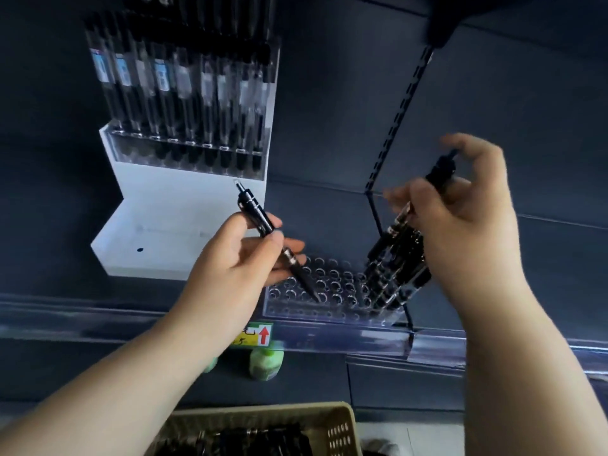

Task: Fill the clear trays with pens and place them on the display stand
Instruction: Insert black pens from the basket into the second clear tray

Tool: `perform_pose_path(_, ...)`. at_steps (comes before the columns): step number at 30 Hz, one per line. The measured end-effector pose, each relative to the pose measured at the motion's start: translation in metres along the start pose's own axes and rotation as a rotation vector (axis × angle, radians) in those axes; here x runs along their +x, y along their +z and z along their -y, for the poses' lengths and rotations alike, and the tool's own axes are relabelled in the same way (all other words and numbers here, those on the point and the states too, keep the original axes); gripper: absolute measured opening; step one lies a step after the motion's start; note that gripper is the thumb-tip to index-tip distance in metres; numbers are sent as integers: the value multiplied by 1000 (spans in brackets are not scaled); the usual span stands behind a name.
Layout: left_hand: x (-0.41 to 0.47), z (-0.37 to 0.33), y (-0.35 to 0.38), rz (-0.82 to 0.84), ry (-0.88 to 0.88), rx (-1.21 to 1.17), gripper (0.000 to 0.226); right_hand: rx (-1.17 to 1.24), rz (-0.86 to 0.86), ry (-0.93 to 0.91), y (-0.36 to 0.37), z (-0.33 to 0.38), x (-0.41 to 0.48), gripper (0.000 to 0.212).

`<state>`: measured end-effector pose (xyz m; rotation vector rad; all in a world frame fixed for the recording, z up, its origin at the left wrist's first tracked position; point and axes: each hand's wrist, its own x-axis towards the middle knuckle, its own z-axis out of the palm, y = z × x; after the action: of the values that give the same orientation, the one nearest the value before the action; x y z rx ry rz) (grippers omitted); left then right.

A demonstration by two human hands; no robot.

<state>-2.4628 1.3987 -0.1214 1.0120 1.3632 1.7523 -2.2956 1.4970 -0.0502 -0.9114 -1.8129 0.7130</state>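
Note:
My left hand [245,255] pinches a single black pen [260,218], its tip down at a hole of the clear tray [316,304] on the dark shelf. My right hand [460,205] grips a bundle of black pens [399,258] whose lower ends stand in the tray's right side. Most holes in the tray's left and middle show empty. The white display stand [184,225] sits at the back left, with a clear tray full of black pens [184,103] on its upper step. Its lower step is bare.
A beige basket [339,426] holding black pens sits at the bottom edge. A clear shelf-edge rail [362,334] carries a yellow label with a red arrow [256,334]. Two green-capped bottles [266,360] stand on the shelf below. A black slotted upright [398,120] runs behind the tray.

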Motion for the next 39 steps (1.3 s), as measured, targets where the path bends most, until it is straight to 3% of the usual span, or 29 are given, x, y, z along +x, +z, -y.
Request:
perform_pose_path(3,0,5,2,42,39,42,17,-66,-83,5,-2,-4,6,23)
perform_pose_path(9,0,11,4,-1,89,101,19,-200,-114,11,4,-10,12,11)
perform_pose_path(18,-1,15,0,-20,103,89,18,-484,-49,-38,6,-13,17,19)
perform_pose_path(35,1,15,-4,-47,103,66,17,-532,-34,-64,11,-17,22,19)
perform_pose_path(39,1,14,-6,-47,106,58,14,-559,13,-2,13,-17,22,31)
